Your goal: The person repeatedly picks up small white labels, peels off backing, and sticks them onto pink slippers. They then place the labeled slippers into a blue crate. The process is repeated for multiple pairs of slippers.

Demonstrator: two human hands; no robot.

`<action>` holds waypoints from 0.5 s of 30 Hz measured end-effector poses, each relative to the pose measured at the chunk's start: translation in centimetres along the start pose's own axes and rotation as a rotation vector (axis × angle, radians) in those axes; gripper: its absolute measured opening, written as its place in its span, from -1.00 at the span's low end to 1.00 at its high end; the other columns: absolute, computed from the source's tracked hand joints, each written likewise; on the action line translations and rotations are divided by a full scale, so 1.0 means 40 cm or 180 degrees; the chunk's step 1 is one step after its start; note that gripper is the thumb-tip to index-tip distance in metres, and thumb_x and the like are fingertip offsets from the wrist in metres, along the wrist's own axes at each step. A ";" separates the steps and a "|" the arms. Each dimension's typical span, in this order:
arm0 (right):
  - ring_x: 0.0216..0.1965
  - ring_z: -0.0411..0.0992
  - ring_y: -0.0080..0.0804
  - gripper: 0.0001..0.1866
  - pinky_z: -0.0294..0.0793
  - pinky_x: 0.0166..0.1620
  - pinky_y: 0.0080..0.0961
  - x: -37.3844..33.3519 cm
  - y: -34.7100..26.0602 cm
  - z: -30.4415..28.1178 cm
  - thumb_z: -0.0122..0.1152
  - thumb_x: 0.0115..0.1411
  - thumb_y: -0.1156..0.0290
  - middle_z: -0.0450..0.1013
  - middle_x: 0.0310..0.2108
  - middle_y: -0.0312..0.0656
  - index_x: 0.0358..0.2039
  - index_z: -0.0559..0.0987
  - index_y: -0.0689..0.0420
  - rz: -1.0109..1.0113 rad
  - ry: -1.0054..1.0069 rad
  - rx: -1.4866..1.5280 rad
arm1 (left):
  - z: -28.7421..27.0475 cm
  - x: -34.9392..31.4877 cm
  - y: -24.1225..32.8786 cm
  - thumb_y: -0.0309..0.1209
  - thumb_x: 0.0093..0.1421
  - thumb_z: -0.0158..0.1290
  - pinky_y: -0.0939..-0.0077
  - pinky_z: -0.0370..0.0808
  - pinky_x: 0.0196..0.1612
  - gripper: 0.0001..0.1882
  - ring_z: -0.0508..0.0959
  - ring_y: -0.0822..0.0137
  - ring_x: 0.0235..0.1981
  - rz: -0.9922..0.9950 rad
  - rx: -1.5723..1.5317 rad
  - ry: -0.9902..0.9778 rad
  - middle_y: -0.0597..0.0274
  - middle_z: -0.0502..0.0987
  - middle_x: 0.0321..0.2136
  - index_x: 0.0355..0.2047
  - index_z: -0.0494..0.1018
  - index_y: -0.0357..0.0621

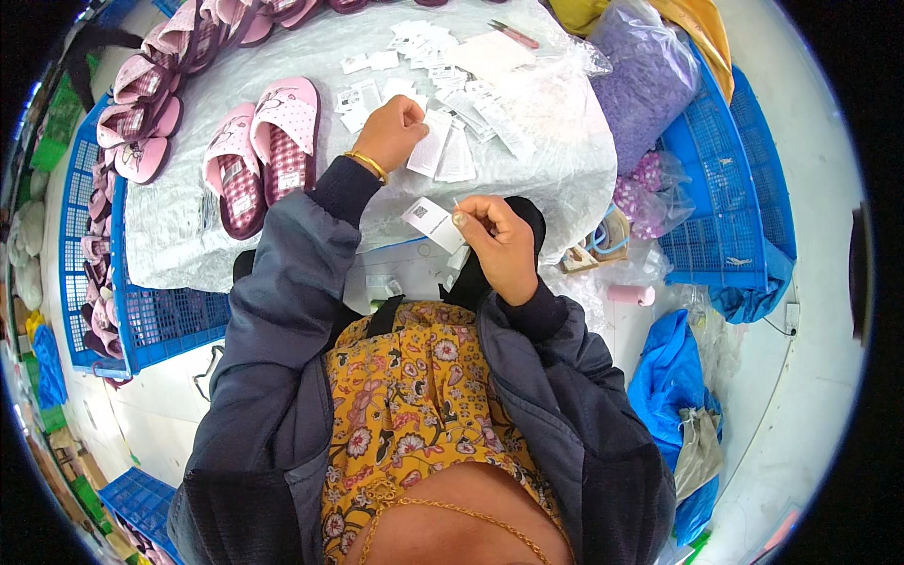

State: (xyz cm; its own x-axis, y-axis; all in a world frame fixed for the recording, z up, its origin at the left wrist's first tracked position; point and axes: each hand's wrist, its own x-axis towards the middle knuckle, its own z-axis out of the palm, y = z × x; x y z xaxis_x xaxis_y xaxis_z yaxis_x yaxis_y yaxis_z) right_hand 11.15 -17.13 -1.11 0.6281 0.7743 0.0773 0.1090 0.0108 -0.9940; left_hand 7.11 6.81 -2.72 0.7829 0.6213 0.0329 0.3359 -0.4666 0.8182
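My right hand (499, 240) pinches a white paper tag (432, 222) with a small black printed square, held just past the table's near edge. Over the table, my left hand (388, 135) is closed, its fingertips pressed together; whatever they hold is too small to make out. Close to those fingertips lie white paper slips (443, 151), with more loose tags (482, 108) scattered beyond. Left of my left hand, a pair of pink slippers sits side by side: the left slipper (233, 141) and the right slipper (285, 104), both with checked insoles.
More pink slippers (141, 122) line the table's far left edge. Tweezers (513, 34) lie at the back. Blue crates (706, 207) flank the plastic-covered table (556, 179); a bag of purple material (645, 85) rests at the right. A blue sack (664, 367) lies on the floor.
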 end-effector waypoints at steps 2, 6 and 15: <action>-0.43 0.37 -0.71 -0.89 0.39 -0.31 -0.69 0.000 -0.001 0.002 0.25 0.20 0.50 0.50 -0.43 -0.37 -0.26 0.59 0.24 -0.0048 0.0005 -0.0003 | 0.001 -0.015 -0.018 -0.36 0.12 0.16 0.42 0.47 -0.30 -0.75 0.58 0.25 -0.38 -0.0053 -0.0380 0.0074 0.10 0.60 -0.44 -0.25 0.51 -0.26; -0.43 0.37 -0.71 -0.88 0.39 -0.31 -0.69 0.009 -0.002 0.007 0.26 0.20 0.49 0.51 -0.43 -0.36 -0.26 0.59 0.24 -0.0057 -0.0066 -0.0045 | -0.008 -0.037 -0.042 -0.35 0.14 0.16 0.45 0.46 -0.30 -0.75 0.56 0.30 -0.43 0.0198 -0.0253 0.0408 0.12 0.60 -0.44 -0.27 0.52 -0.29; -0.43 0.38 -0.69 -0.74 0.39 -0.33 -0.67 0.082 -0.037 0.030 0.27 0.19 0.47 0.51 -0.42 -0.32 -0.13 0.51 0.24 0.0122 -0.0019 0.0079 | -0.032 -0.139 0.021 -0.38 0.18 0.20 0.61 0.34 -0.44 -0.79 0.35 0.57 -0.54 0.0374 -0.0438 0.0619 0.38 0.42 -0.59 -0.38 0.46 -0.29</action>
State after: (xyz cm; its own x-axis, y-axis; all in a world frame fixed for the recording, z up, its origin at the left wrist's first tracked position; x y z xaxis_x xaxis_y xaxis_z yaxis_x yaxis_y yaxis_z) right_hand 12.11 -13.86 0.52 0.6270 0.7781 0.0389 0.0658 -0.0031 -0.9978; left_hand 2.37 3.76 -1.50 0.6924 0.6834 0.2312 0.1638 -0.4610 0.8721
